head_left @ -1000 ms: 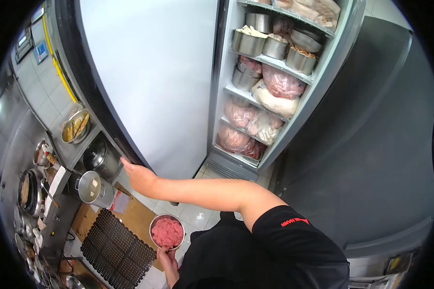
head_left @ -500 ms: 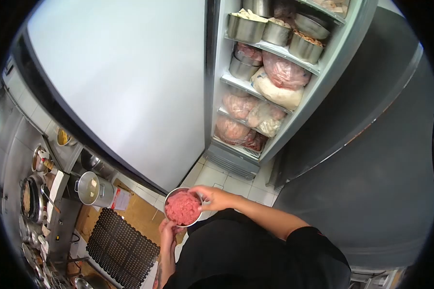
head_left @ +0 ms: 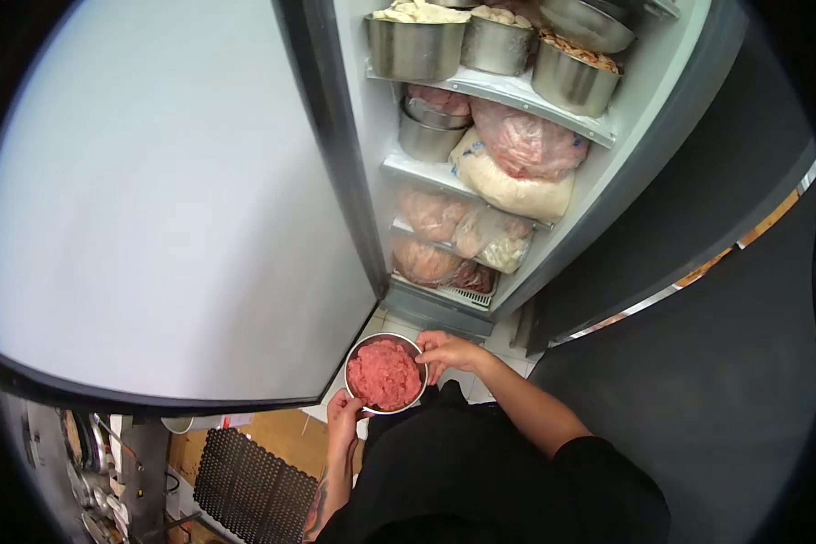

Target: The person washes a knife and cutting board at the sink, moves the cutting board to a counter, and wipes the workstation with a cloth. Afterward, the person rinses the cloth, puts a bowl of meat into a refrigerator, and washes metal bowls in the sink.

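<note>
A round metal bowl (head_left: 349, 388) full of pink ground meat (head_left: 385, 374) is held in front of my body, low before the open fridge. My left hand (head_left: 345, 410) grips its lower left rim, thumb over the edge. On the upper right side, my right hand (head_left: 441, 352) holds the rim with its fingers closed round it. The fridge shelves (head_left: 490, 88) above hold metal pots (head_left: 415, 47), a bag of pink meat (head_left: 528, 140) and a white bag (head_left: 512, 181). Lower down are more bagged items (head_left: 431, 215).
The white fridge door (head_left: 163, 208) stands wide open on the left. A dark panel (head_left: 680, 381) rises on the right. A black perforated mat (head_left: 254, 485) lies on the floor at lower left, beside a counter with pans (head_left: 91, 490).
My right hand has come from the door's edge to the bowl. The bowl has moved right and up toward the fridge. The view is nearer the shelves, and the door covers more of the left.
</note>
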Demonstrator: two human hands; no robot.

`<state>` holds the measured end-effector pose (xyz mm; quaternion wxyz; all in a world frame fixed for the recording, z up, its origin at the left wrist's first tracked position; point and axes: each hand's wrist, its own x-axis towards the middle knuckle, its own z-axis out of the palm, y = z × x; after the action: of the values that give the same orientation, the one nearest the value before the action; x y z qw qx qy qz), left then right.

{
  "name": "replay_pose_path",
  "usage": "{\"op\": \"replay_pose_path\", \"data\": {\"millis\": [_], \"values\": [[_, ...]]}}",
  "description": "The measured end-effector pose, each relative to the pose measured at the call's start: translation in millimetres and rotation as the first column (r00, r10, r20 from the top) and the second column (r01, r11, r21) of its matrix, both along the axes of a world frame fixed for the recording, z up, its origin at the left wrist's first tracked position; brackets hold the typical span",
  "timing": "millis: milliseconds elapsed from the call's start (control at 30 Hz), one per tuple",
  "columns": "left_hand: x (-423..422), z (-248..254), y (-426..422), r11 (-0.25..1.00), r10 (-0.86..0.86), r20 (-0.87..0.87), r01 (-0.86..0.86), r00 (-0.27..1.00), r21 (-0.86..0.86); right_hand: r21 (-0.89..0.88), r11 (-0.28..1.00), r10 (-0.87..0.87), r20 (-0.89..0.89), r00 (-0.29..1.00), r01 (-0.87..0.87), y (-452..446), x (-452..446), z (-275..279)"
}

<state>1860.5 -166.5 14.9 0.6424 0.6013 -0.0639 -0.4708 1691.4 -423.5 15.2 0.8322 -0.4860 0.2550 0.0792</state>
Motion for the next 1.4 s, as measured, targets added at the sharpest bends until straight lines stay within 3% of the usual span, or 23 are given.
{"op": "replay_pose_path", "data": {"millis": [333, 467, 600, 700, 767, 833, 867, 900, 1033, 1133, 1233, 1400], "values": [[35, 9, -55, 0.966, -0.235, -0.112, 0.220, 0.965, -0.138, -0.002, 0.962, -0.273, -0.038, 0.961, 0.273, -22, -11, 2], [62, 24, -78, 0.940, -0.287, -0.165, 0.243, 0.944, -0.241, 0.037, 0.901, -0.431, -0.006, 0.902, 0.431, -18, 3, 14], [83, 23, -93, 0.904, -0.344, -0.105, 0.298, 0.933, -0.308, 0.144, 0.812, -0.572, 0.008, 0.820, 0.565, -14, 18, 39], [96, 42, -106, 0.852, -0.439, -0.026, 0.408, 0.898, -0.328, 0.189, 0.652, -0.757, 0.109, 0.645, 0.734, -24, 37, 58], [99, 47, -106, 0.805, -0.519, 0.041, 0.505, 0.854, -0.312, 0.172, 0.604, -0.796, 0.167, 0.581, 0.778, -43, 58, 108], [102, 45, -110, 0.774, -0.556, 0.110, 0.561, 0.824, -0.294, 0.131, 0.479, -0.866, 0.232, 0.442, 0.868, -67, 77, 146], [101, 44, -107, 0.766, -0.558, 0.144, 0.574, 0.817, -0.289, 0.096, 0.526, -0.816, 0.337, 0.470, 0.845, -86, 77, 154], [104, 39, -104, 0.755, -0.560, 0.183, 0.589, 0.808, -0.288, 0.121, 0.504, -0.807, 0.419, 0.417, 0.855, -112, 79, 148], [111, 30, -89, 0.775, -0.539, 0.187, 0.571, 0.821, -0.271, 0.127, 0.440, -0.802, 0.500, 0.326, 0.889, -187, 102, 203], [119, 16, -71, 0.797, -0.522, 0.129, 0.536, 0.843, -0.278, 0.104, 0.403, -0.785, 0.551, 0.285, 0.909, -215, 127, 235], [124, 14, -58, 0.824, -0.504, 0.125, 0.519, 0.855, -0.228, 0.193, 0.417, -0.790, 0.560, 0.250, 0.888, -241, 141, 236], [124, 30, -60, 0.844, -0.468, 0.104, 0.479, 0.878, -0.240, 0.158, 0.356, -0.806, 0.551, 0.217, 0.921, -244, 144, 235]]}}
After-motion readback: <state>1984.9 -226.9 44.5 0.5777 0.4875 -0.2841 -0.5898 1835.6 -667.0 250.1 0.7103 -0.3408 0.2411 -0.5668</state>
